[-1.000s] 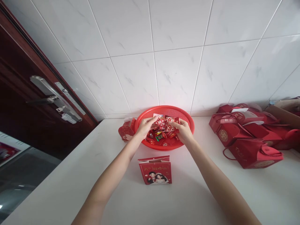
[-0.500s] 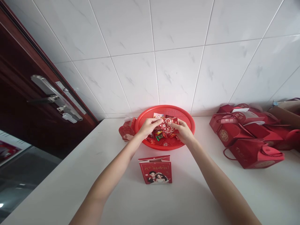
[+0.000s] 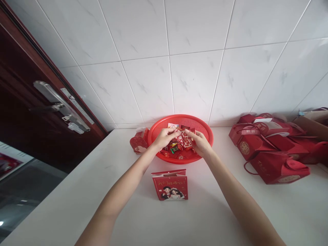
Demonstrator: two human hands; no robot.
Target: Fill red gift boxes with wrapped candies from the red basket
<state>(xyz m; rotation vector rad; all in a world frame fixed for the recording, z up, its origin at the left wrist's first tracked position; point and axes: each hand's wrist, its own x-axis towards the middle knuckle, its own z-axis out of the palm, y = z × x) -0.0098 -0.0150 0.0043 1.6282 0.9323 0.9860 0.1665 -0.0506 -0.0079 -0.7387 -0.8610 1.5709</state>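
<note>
Both hands are over a red plastic basket [image 3: 208, 138] that holds wrapped candies [image 3: 179, 155] in red, green and yellow. My left hand [image 3: 163, 138] is closed in a pinch on a red candy packet [image 3: 178, 138]. Thumb and fingers of my right hand [image 3: 201, 142] grip a red-and-white patterned candy packet [image 3: 189, 140], right beside the first one. Nearer to me, a red paper gift box [image 3: 170, 186] with a cartoon wedding couple stands upright, its top apart.
Another red box [image 3: 139, 141] touches the basket's left side. Several red gift boxes [image 3: 274, 164] are heaped on the right of the white table [image 3: 123, 218]. Behind is a tiled wall [image 3: 194, 82]; a dark door [image 3: 25, 102] with a metal handle is at left.
The packets have shifted slightly between my hands, and the patterned one sits a little lower and more tilted. The basket and boxes stay put.
</note>
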